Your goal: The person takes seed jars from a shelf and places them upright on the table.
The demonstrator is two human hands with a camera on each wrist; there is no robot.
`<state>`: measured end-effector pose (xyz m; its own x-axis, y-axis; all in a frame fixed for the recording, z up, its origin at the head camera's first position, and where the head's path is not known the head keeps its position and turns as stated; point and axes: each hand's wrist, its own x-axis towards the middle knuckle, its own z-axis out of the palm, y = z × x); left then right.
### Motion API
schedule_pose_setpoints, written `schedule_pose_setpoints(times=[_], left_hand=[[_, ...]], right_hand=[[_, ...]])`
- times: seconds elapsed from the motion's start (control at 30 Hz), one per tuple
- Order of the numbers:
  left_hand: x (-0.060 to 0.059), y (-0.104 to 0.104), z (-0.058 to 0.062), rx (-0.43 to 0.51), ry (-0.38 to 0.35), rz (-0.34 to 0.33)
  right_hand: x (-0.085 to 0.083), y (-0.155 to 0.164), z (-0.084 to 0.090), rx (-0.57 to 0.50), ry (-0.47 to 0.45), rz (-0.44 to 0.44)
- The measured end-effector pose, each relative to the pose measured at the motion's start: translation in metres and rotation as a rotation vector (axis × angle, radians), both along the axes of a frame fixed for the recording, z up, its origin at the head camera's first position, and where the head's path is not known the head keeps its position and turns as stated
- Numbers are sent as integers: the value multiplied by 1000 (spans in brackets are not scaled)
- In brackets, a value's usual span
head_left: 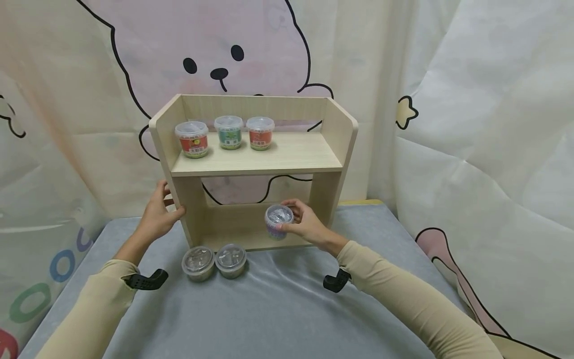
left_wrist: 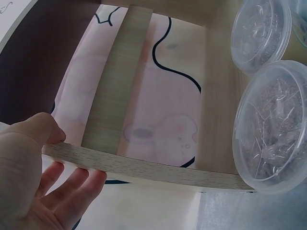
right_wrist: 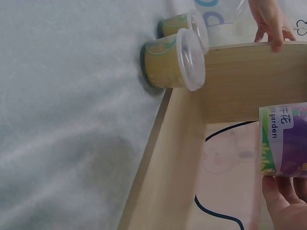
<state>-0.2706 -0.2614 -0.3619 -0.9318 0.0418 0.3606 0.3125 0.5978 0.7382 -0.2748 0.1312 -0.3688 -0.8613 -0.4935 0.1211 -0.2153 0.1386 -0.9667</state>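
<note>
A light wooden two-tier shelf (head_left: 269,159) stands on a grey cloth. My left hand (head_left: 158,215) grips its left side panel (left_wrist: 134,167), thumb in front and fingers behind. My right hand (head_left: 301,225) holds a small purple-labelled cup (head_left: 278,220) with a clear lid, just above the lower shelf board; the label (right_wrist: 284,140) shows in the right wrist view. Two lidded cups (head_left: 198,262) (head_left: 230,260) stand on the cloth in front of the shelf. Three cups sit on the top board: red-labelled (head_left: 193,139), green-labelled (head_left: 228,131) and orange-red (head_left: 260,132).
The grey cloth (head_left: 278,309) covers the table towards me. Cartoon-printed curtains (head_left: 471,124) hang behind and to the right. The top board's right half (head_left: 305,149) is bare wood.
</note>
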Motion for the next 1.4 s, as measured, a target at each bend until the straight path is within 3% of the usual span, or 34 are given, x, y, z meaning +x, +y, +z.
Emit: schedule_pose_setpoints(times=[0.7,1.07,1.4], left_hand=[[1,-1,-2,-1,-5,9],[-1,0,-1,-8,-5,11],[-4,0,-1,1,-10,8]], right_hand=[[6,-27,-40,-2,-18,21],[4,-40,-63,59,-14,25],[2,-44,-84,71,-37,90]])
